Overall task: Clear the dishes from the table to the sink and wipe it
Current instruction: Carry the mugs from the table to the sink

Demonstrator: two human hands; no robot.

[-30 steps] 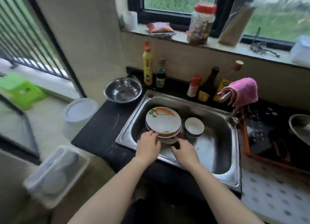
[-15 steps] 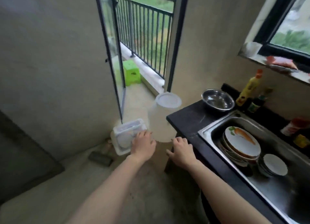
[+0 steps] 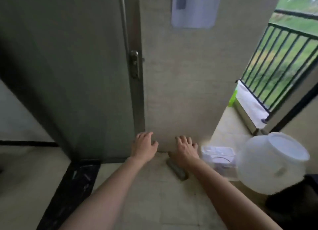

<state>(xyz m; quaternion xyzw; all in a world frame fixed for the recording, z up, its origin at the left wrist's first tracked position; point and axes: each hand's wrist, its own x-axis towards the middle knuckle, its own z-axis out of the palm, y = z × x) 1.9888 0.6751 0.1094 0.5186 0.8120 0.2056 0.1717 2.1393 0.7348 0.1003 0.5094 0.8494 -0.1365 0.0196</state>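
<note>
Neither the sink, the dishes nor the table is in view. My left hand (image 3: 144,147) and my right hand (image 3: 185,149) are stretched out in front of me over the floor, side by side. Both hold nothing and their fingers are spread. They point toward a beige wall and the edge of a grey door (image 3: 68,75).
A large translucent plastic bucket with a white lid (image 3: 270,162) stands at the right beside the black counter corner (image 3: 292,202). A clear plastic box (image 3: 218,156) lies on the floor next to it. A dark flat object (image 3: 177,170) lies under my right wrist. A balcony railing (image 3: 278,64) shows at right.
My view has swung left, away from the sink with the stacked plates, to the wall and door. Both hands left the plates and now hang empty in the air.
</note>
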